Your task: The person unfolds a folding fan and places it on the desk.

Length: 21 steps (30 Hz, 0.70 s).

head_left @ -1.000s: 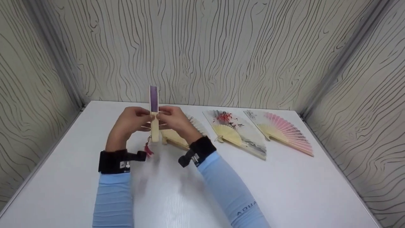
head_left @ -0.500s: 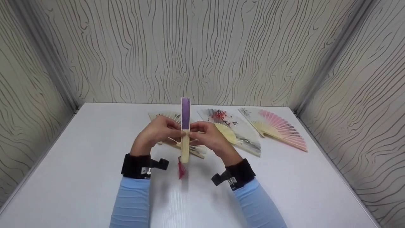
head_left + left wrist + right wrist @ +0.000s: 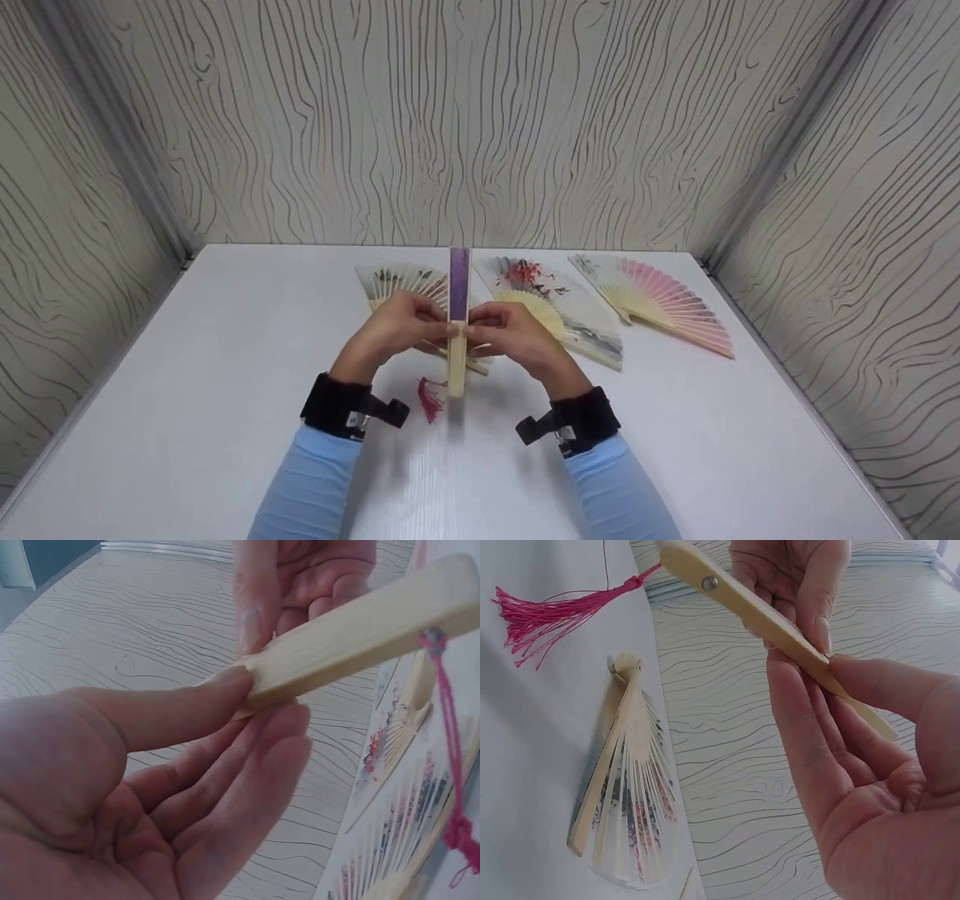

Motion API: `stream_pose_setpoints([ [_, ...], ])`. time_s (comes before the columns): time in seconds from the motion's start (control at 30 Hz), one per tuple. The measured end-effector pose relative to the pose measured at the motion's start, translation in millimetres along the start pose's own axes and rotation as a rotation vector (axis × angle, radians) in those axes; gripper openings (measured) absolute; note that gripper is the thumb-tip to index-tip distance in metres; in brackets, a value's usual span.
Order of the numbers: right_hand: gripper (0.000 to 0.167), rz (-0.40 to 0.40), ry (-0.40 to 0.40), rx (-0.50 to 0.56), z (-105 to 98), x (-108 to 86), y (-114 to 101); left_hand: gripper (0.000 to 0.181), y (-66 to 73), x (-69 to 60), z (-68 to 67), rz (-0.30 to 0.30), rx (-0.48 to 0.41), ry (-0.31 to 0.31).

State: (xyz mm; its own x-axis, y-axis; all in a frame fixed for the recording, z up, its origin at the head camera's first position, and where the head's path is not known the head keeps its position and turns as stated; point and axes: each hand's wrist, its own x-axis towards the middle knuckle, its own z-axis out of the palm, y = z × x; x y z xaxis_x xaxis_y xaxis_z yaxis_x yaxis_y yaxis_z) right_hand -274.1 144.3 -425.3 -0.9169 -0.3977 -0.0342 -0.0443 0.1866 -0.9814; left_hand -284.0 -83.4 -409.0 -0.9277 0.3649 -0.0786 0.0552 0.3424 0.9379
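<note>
A folded hand fan (image 3: 459,300) with a purple leaf and pale wooden ribs stands upright above the table, held between both hands. My left hand (image 3: 394,330) pinches its left side between thumb and fingers, near where the leaf meets the bare wood. On the opposite side my right hand (image 3: 517,337) pinches it at the same height. A dark pink tassel (image 3: 570,611) hangs from the pivot end, and the metal rivet (image 3: 709,583) shows in the right wrist view. Behind the hands lies an open fan (image 3: 405,281) with a floral print, partly hidden by them.
Two more open fans lie along the back of the white table (image 3: 225,390): a white one with red blossoms (image 3: 570,307) and a pink one (image 3: 667,304) at the right. Wood-grain patterned panels (image 3: 375,127) enclose the back and sides.
Both hands have carried the folded fan to the right and closer to the body, most of it in the first half second. The tassel has swung left. The grip looks the same.
</note>
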Motion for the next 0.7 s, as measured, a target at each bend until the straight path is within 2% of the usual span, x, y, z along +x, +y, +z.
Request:
stream_pose_setpoints([
  [0.27,0.03,-0.021,0.029,0.02,-7.5,1.8,5.4,0.013,-1.2,3.8,9.4,0.029,-0.01,0.037],
  [0.5,0.029,-0.033,0.032,0.042,-6.9,2.6,4.6,0.012,-1.5,2.2,8.0,0.03,0.003,0.055],
  [0.7,0.028,-0.058,0.027,0.063,-4.1,2.6,5.4,0.013,-3.4,-0.7,6.6,0.059,-0.004,0.059],
])
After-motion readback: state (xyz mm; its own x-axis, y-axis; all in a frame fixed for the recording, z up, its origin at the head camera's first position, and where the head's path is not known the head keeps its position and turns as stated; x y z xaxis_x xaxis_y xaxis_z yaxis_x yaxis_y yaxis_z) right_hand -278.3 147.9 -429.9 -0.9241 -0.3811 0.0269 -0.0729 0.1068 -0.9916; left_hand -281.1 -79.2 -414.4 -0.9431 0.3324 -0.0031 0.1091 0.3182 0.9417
